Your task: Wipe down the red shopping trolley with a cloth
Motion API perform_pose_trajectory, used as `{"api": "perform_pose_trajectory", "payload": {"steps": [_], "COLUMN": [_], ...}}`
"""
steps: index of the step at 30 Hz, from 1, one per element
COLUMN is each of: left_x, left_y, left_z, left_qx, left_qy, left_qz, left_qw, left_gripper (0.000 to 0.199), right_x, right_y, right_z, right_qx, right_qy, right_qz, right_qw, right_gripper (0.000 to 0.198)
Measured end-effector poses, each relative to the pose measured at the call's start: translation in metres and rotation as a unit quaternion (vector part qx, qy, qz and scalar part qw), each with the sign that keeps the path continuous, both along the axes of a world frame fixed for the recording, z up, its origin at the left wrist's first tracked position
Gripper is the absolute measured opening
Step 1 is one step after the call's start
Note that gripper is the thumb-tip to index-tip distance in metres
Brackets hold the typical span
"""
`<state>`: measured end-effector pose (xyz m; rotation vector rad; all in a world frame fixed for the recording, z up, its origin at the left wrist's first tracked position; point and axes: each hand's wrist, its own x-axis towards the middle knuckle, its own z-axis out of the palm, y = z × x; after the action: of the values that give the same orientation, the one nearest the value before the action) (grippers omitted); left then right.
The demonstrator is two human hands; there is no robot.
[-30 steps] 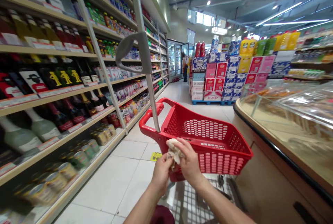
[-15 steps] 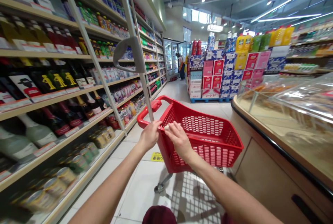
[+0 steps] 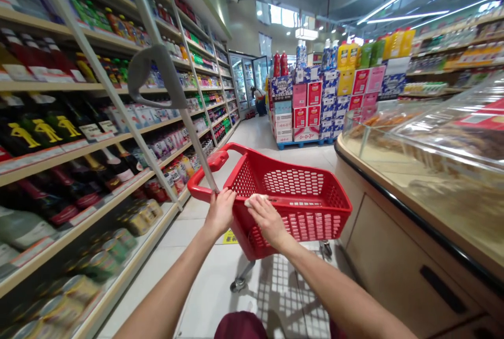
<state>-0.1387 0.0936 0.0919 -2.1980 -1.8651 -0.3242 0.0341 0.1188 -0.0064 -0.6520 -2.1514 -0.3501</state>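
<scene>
Store aisle, tiled floor [image 3: 252, 137]: red cart [image 3: 303, 209] is standing ahead, looking stiff. My left grip [image 3: 221, 210] is clasping its rim; my right [image 3: 270, 221], fingers together, is holding soft, light cloth [image 3: 250, 201] against it, hopefully staying bunched.

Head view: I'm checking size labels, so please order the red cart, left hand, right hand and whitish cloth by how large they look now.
1. Red cart
2. Left hand and right hand: too alike to rank
3. Whitish cloth: smallest as visible, partly covered by the right hand
</scene>
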Motion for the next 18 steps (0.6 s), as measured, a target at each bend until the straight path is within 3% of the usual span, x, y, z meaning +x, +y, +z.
{"api": "perform_pose_trajectory", "payload": {"steps": [5,9,11,16,18], "left_x": [0.008,0.041,0.066,0.106,0.109], "left_y": [-0.014,-0.019,-0.019,-0.019,-0.019], "left_z": [0.002,-0.001,-0.011,-0.044,-0.049], "left_qx": [0.005,0.032,0.022,-0.002,0.012], "left_qy": [0.037,0.057,0.055,0.069,0.066], "left_qz": [0.014,0.038,0.004,-0.037,-0.032], "left_qw": [0.999,0.997,0.998,0.997,0.997], "left_gripper": [0.047,0.050,0.056,0.055,0.055], "right_x": [0.033,0.064,0.081,0.118,0.123], "right_y": [-0.018,-0.021,-0.019,-0.030,-0.033], "right_z": [-0.034,-0.011,-0.008,-0.049,-0.052], "right_qx": [-0.002,0.014,0.023,0.002,-0.012], "right_qy": [-0.042,0.035,0.041,-0.037,-0.018], "right_qz": [0.018,-0.034,-0.057,-0.067,-0.083], "right_qw": [0.999,0.999,0.997,0.997,0.996], "right_gripper": [0.029,0.034,0.036,0.036,0.038]}}
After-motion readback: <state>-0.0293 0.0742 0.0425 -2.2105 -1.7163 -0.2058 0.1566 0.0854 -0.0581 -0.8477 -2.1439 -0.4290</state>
